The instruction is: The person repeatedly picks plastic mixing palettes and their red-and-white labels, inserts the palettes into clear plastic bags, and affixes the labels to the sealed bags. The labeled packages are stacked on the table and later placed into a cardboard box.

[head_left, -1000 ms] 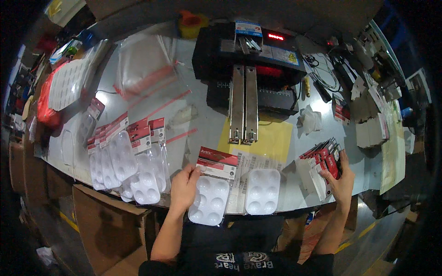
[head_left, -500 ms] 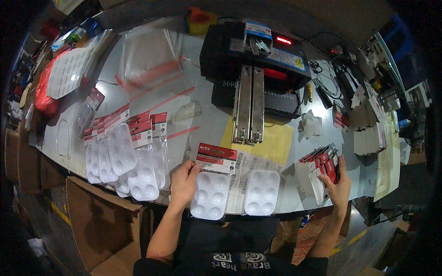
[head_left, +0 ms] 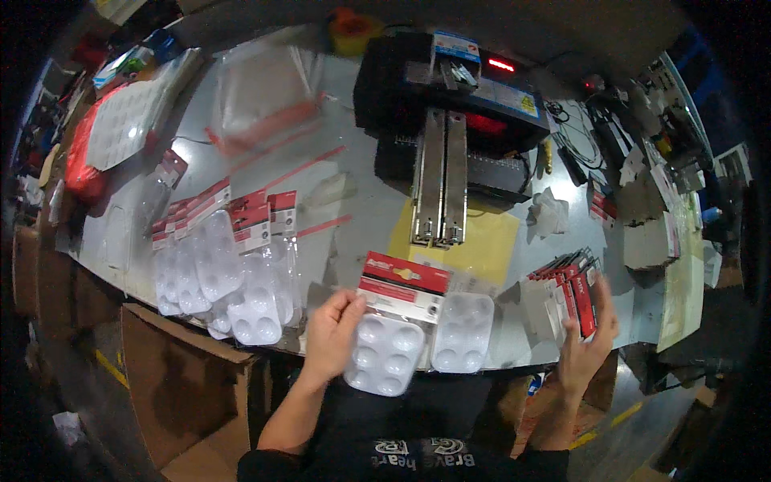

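Observation:
My left hand (head_left: 333, 333) pinches the upper left edge of a bagged white plastic paint palette (head_left: 385, 353), just below its red and white header card (head_left: 401, 287). This pack is tilted at the table's front edge. To its right lies a second white palette (head_left: 462, 331), in line with the pack. My right hand (head_left: 590, 345), slightly blurred, has its thumb and fingers on either side of a red header card (head_left: 581, 305) at the near right end of a row of folded header cards (head_left: 542, 304).
Several packed palettes (head_left: 217, 257) are piled at the left. Behind stands a black machine (head_left: 450, 96) with two metal bars (head_left: 440, 181) over a yellow sheet (head_left: 490, 241). Clear bags (head_left: 269, 84) lie far left. Card stacks (head_left: 649, 241) stand right; a cardboard box (head_left: 185, 394) sits below the front edge.
My left hand has moved slightly right with the palette pack, which now tilts and overlaps closer to the second palette. My right hand has shifted slightly down along the header cards.

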Demonstrator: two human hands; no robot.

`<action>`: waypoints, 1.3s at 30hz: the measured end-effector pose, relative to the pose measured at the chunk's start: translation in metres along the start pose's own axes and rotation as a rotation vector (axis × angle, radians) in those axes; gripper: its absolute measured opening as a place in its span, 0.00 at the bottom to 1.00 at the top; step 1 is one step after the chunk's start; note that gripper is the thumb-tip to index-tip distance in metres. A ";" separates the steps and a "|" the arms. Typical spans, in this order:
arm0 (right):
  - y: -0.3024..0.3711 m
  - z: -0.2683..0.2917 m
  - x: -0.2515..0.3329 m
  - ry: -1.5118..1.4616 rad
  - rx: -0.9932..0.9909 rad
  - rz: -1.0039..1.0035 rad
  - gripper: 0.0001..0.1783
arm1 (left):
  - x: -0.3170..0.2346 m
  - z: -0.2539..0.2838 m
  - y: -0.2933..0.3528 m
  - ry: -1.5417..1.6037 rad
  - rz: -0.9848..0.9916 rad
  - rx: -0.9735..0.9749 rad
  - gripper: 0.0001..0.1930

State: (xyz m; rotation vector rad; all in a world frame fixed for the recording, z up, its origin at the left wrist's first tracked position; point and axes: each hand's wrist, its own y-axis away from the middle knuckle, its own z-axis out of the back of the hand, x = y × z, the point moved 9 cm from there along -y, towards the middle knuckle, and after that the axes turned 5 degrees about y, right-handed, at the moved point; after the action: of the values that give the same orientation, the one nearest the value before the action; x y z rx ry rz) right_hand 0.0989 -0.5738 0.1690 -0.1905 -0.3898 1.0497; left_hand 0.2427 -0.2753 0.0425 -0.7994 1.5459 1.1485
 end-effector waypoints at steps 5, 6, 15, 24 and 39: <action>0.051 -0.067 0.092 -0.972 0.586 -0.118 0.19 | -0.016 -0.035 0.033 0.122 0.078 0.155 0.08; 0.055 -0.066 0.094 -0.947 0.514 -0.168 0.10 | -0.013 -0.037 0.038 0.021 0.147 0.164 0.09; 0.064 -0.007 0.160 -0.605 0.088 0.272 0.24 | -0.077 -0.063 0.081 -0.145 -0.424 0.270 0.24; 0.060 0.013 0.177 -0.388 0.144 0.537 0.30 | -0.062 -0.048 0.080 -0.142 -0.443 0.379 0.13; 0.084 -0.030 0.144 -0.973 0.565 0.015 0.08 | -0.083 -0.061 0.115 -0.249 -0.790 0.698 0.13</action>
State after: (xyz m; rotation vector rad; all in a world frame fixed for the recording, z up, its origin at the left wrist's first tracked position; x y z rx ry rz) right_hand 0.1062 -0.4063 0.1454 0.8579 -0.9347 1.1767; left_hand 0.1418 -0.2994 0.1566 -0.6450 1.1223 0.0962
